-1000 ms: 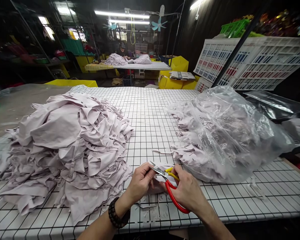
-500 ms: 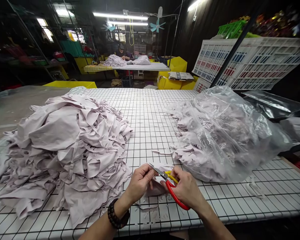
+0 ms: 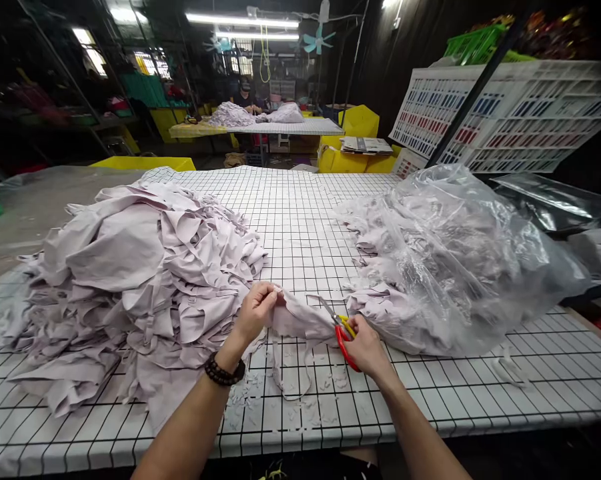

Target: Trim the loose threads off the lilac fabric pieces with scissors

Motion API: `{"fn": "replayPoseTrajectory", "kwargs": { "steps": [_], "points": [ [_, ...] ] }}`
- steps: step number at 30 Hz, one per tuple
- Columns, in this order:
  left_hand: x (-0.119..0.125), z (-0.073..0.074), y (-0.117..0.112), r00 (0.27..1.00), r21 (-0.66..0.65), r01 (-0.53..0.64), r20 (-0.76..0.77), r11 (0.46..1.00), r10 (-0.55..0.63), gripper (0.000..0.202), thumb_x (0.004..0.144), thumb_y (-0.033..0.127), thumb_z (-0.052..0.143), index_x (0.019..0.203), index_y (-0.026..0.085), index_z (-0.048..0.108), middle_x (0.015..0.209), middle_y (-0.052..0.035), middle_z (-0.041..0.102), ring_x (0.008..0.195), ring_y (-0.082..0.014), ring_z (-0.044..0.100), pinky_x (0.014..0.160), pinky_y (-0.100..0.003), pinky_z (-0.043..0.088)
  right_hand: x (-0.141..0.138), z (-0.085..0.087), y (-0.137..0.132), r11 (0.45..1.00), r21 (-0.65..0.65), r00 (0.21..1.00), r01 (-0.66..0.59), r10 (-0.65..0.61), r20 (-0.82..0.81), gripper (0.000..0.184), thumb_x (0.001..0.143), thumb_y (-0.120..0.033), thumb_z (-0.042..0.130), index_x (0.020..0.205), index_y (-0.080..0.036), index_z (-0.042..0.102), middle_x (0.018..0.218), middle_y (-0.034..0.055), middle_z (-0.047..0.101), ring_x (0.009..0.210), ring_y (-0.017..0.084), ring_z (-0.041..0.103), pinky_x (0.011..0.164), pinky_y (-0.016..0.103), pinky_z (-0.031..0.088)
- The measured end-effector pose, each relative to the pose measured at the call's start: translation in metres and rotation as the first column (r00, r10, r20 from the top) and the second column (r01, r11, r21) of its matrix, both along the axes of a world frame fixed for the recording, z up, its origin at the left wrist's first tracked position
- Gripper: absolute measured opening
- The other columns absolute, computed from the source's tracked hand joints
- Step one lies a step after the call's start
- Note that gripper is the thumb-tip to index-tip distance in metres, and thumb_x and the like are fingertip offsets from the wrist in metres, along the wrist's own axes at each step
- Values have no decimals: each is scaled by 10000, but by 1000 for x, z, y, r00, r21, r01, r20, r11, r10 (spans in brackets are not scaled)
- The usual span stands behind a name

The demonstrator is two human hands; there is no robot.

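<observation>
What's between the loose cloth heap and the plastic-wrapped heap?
In the head view, bare gridded table farther back; nearer, the left hand and right hand stretch a cloth piece, with scissors.

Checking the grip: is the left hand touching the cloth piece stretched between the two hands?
Touching. The head view shows the left hand pinching one end of the cloth piece in its fingertips; the right hand holds scissors at the other end.

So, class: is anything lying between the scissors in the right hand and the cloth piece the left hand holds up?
Nothing visible does. The scissors in the right hand lie right against the cloth piece pinched by the left hand.
</observation>
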State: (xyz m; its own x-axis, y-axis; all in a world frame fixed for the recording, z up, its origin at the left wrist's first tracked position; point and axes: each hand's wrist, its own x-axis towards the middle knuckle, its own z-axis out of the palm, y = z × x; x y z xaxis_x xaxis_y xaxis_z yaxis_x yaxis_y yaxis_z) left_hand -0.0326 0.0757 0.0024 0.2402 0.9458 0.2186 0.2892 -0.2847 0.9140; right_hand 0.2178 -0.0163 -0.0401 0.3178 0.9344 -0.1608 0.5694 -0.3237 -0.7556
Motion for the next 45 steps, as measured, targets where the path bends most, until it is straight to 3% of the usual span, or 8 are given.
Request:
{"fn": "replayPoseTrajectory", "kwargs": {
  "steps": [5,10,16,20,25,28,33,45],
  "points": [
    [-3,-23,-18,886,116,-309,-324,944,331,251,812,293,523,1011,159,596,1135,-128,521,999,-249,543,865,-384,418,5,-9,15,998,43,986,42,-35,-161,248,669,-374,637,786,-220,482,674,-18,629,610,162,583,571,257,418],
    [33,-45,-65,937,-256,59,-319,965,-142,313,851,445,481,776,171,613,723,-37,630,663,-181,577,617,-273,409,2,-15,23,997,69,973,28,-11,-230,270,652,-361,676,766,-211,482,653,-22,609,573,142,549,554,247,411],
    [63,-65,-75,895,-236,15,-431,972,-118,258,802,417,571,782,166,624,752,-59,626,714,-203,568,621,-275,358,0,-15,29,992,121,940,25,18,-340,352,629,-402,714,792,-199,477,661,-15,601,557,128,527,534,235,416],
    [60,-60,-76,978,-279,75,-165,957,-125,239,809,408,580,776,172,585,834,-46,590,736,-162,538,648,-260,385,0,-10,30,986,156,940,62,-5,-341,342,666,-430,687,800,-205,468,675,-15,589,569,132,526,551,246,422],
    [55,-38,-87,882,-673,348,471,653,15,371,811,530,553,857,169,480,729,-3,574,435,-51,330,423,-193,297,-6,8,22,965,220,949,141,-69,-309,313,703,-390,684,877,-220,486,836,30,638,690,165,569,636,280,449],
    [53,-20,-89,798,-684,419,591,597,117,386,761,478,657,892,143,516,745,-11,586,479,-44,383,456,-181,354,-15,25,13,976,215,826,-38,152,-543,374,675,-340,746,900,-231,469,1027,53,635,705,143,578,658,277,469],
    [48,-1,-79,789,-618,437,612,654,51,382,758,454,673,881,94,634,765,-28,588,573,-61,480,561,-201,434,-25,37,4,965,153,565,-212,249,-786,444,628,-307,813,887,-225,461,1051,45,626,672,121,588,635,265,469],
    [51,2,-64,951,-322,57,305,945,47,344,836,452,555,742,144,677,1241,-107,483,944,-187,563,719,-258,498,-21,28,1,984,176,717,-37,149,-681,390,670,-399,770,877,-215,495,895,28,631,721,150,584,659,271,471]
  ]
}}
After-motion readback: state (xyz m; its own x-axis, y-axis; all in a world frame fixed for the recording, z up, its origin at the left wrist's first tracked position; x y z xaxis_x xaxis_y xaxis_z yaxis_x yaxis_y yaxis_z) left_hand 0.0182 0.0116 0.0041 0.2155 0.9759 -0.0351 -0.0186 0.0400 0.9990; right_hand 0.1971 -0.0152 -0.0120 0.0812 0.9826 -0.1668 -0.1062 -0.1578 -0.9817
